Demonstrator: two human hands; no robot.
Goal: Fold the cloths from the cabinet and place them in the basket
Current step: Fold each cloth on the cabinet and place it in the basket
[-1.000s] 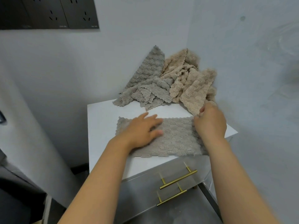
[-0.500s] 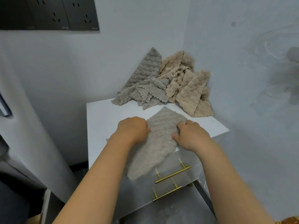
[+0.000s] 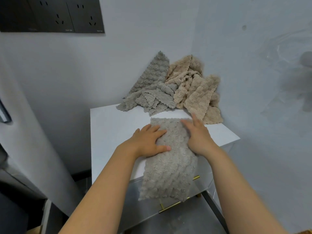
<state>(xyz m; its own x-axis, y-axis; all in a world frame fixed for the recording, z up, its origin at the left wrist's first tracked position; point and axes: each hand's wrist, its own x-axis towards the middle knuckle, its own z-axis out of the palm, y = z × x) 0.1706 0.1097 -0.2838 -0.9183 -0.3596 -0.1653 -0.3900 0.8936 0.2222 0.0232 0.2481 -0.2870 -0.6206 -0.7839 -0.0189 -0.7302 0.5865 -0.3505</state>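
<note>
Just turned lengthwise, the grey fleecy cloth (image 3: pixel 168 166) overhangs the front edge of the white surface (image 3: pixel 111 125). The left hand (image 3: pixel 148 142) and right hand (image 3: pixel 199 137) press it flat-fingered; another fold probably follows.

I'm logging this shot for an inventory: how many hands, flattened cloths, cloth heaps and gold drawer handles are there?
Hands: 2 (left hand, right hand)
Grey cloth under the hands: 1
Heap of grey and beige cloths: 1
Gold drawer handles: 2
Total: 6
</note>
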